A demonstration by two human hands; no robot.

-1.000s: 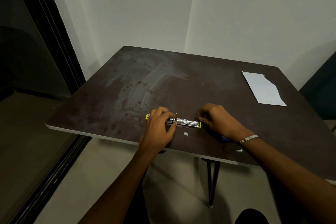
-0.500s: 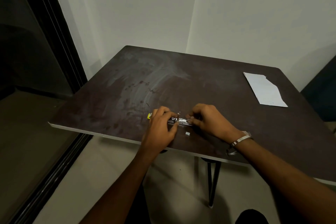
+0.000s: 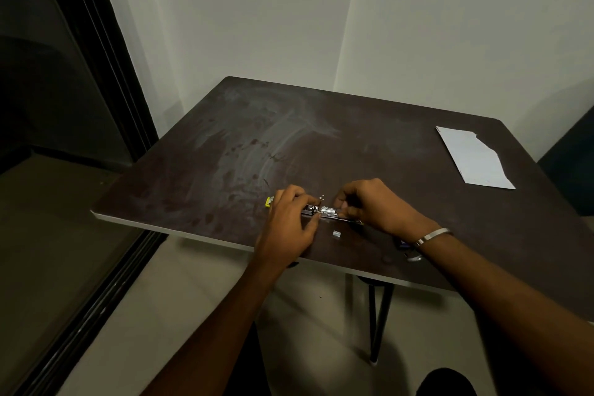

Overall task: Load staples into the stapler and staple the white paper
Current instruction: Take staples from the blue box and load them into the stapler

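A small stapler [image 3: 324, 211] with a yellow body lies opened flat near the table's front edge, its shiny metal staple channel facing up. My left hand [image 3: 291, 225] is closed over its left half, pinning it down. My right hand [image 3: 373, 206] pinches at the channel's right part; whether staples sit between those fingertips cannot be made out. A tiny loose bit of staples [image 3: 336, 234] lies on the table just in front of the stapler. The white paper [image 3: 472, 157], with one torn corner, lies flat at the far right.
The dark brown table [image 3: 225, 154] stands in a corner between white walls. A small blue and metallic item [image 3: 405, 246] peeks out beside my right wrist near the front edge. A dark door frame [image 3: 96, 74] runs along the left. A dark chair [image 3: 569, 170] stands at right.
My right hand has slid left from the stapler's right end onto the middle of the metal channel, closing in on my left hand. The left hand has stayed put.
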